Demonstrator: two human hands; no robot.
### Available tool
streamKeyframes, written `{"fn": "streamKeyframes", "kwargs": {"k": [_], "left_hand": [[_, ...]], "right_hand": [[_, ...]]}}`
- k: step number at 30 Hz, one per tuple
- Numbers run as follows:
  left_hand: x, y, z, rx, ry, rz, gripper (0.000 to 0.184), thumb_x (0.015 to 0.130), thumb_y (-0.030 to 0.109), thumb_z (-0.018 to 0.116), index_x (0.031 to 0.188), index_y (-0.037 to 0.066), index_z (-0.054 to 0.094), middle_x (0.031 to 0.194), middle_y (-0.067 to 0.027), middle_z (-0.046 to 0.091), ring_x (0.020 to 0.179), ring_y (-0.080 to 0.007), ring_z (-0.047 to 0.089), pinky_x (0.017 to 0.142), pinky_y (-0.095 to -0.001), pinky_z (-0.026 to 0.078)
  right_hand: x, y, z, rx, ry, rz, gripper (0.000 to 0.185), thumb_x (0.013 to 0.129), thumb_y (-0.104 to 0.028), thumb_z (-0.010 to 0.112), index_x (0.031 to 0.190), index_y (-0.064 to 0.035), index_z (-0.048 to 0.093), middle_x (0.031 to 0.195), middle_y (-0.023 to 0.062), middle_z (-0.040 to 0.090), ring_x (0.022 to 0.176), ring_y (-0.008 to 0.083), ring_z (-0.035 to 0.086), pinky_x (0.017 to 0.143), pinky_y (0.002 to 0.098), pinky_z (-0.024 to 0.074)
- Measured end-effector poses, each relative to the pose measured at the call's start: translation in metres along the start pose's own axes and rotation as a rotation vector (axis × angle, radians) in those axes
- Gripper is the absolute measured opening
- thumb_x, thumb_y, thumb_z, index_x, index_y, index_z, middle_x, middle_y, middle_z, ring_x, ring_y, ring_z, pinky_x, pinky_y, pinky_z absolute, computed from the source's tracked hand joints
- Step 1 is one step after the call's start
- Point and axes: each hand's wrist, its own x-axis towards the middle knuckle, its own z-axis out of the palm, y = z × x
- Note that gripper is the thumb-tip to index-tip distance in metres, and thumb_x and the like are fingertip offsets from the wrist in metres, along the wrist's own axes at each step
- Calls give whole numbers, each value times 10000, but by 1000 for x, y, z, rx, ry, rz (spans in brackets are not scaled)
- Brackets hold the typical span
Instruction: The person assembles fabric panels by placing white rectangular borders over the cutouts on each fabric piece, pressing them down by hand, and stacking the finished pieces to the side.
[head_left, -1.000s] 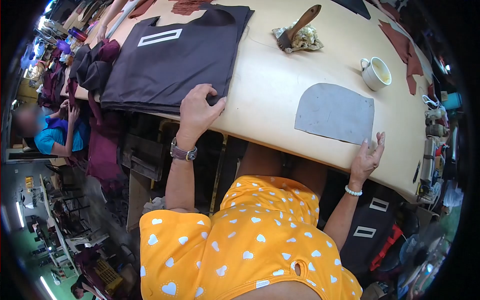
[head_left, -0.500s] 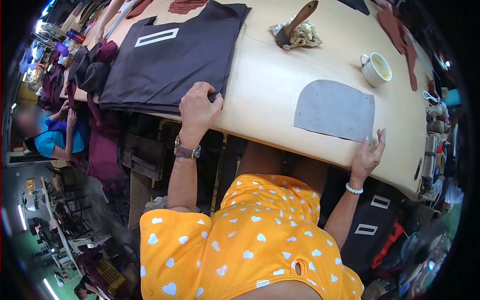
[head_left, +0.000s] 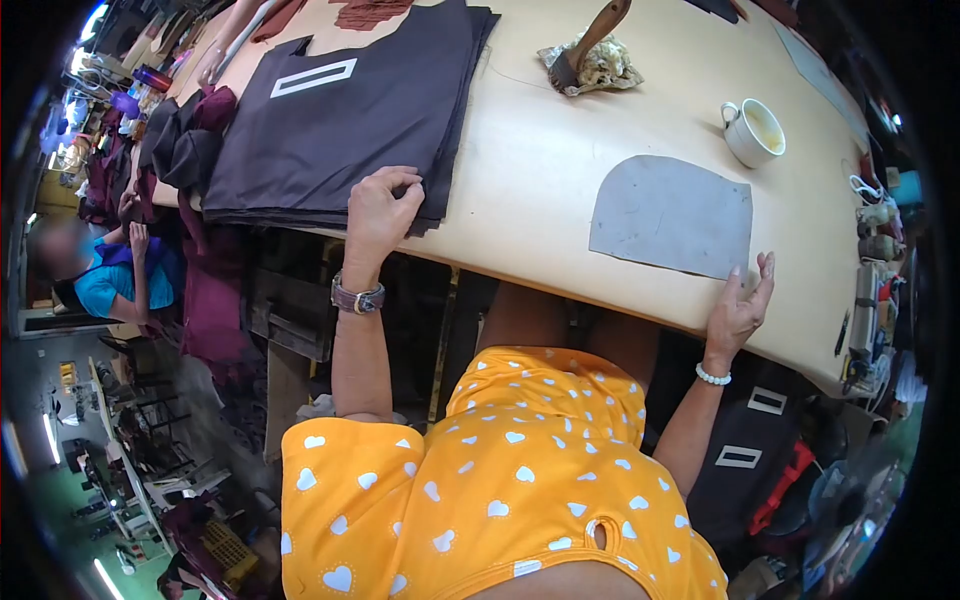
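Note:
A stack of dark fabric pieces (head_left: pixel 350 140), the top one bearing a white rectangular outline (head_left: pixel 313 77), lies on the left of the table. At its front right corner is my left hand (head_left: pixel 380 210), fingers curled together over the edge; what they pinch is too small to make out. My right hand (head_left: pixel 740 305), its fingers apart, rests at the table's front edge, by the lower right corner of a grey rounded flat piece (head_left: pixel 672 215). It holds nothing.
A wooden-handled brush (head_left: pixel 590 48) leans on a crumpled bundle (head_left: pixel 610 70). Behind the grey piece stands a white cup (head_left: pixel 753 134). A person in blue (head_left: pixel 115 275) is at the left. Maroon cloth (head_left: pixel 212 300) hangs off the table (head_left: pixel 520 240). Another person's hand (head_left: pixel 210 65) is at upper left.
My left hand has shifted slightly left along the stack's front edge. At the upper right, the reddish-brown fabric has gone from the tabletop. My right hand stays near the grey piece.

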Motion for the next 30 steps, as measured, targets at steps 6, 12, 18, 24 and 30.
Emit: {"fn": "streamKeyframes", "kwargs": {"k": [6,12,18,24,30], "left_hand": [[7,-11,-9,-295,-92,-102,181,744,81,621,862,-48,670,926,-104,676,735,-112,610,696,-246,479],[10,-21,-6,-291,-46,-127,247,744,55,635,973,-38,634,896,-110,670,741,-101,601,696,-236,473],[-2,-10,13,-83,139,106,314,735,34,644,1044,-9,616,1018,-154,638,941,-228,606,817,-304,455],[-2,-11,13,182,187,259,386,785,-42,542,1159,51,578,1196,-131,573,1178,-311,486,999,-438,330],[-13,24,6,115,15,455,380,727,-96,519,1076,41,576,1198,-103,578,1205,-276,473,1028,-482,287]], "right_hand": [[0,0,0,-7,3,-8,473,833,-17,528,1281,68,403,1228,217,505,1162,312,482,1000,384,358],[0,0,0,-14,4,-3,473,837,-22,530,1284,64,403,1228,208,509,1159,308,485,996,385,361],[1,0,0,-44,-2,6,480,839,-27,527,1290,66,393,1233,208,504,1165,313,477,995,389,359],[-1,-14,-1,-81,8,-103,493,827,-11,533,1292,63,387,1226,200,506,1167,306,467,1002,385,342],[-14,-112,34,506,-492,-17,535,820,-39,584,1301,64,374,1026,125,587,955,191,569,839,315,446]]}}
